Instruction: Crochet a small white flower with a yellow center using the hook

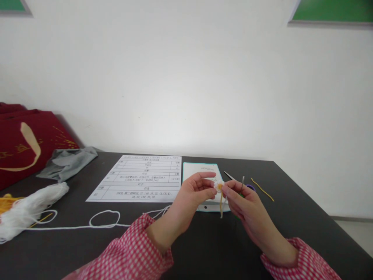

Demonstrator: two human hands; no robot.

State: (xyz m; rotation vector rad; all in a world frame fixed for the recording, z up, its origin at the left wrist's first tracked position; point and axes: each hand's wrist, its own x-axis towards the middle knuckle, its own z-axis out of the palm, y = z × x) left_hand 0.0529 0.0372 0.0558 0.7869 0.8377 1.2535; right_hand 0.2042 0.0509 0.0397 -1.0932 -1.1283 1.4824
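Observation:
A small crocheted flower [219,186], white with a yellow centre, is pinched between my two hands above the table. My left hand [196,190] grips its left edge with thumb and fingertips. On its right edge, my right hand [244,202] closes thumb against fingers. A thin metal shaft [243,180], which looks like a crochet hook, sticks up from the right hand, with a bit of green showing below. Yellow and white yarn tails [221,208] hang under the flower. Behind the hands lies a white pad with a turquoise edge [201,167], partly covered by them.
Scissors [229,175] with a purple handle and a yellow yarn piece [262,189] lie at the right. To the left are a printed sheet [140,179], a white yarn skein [37,206] with a looping strand, a grey mesh pouch [70,163] and a red bag [26,144].

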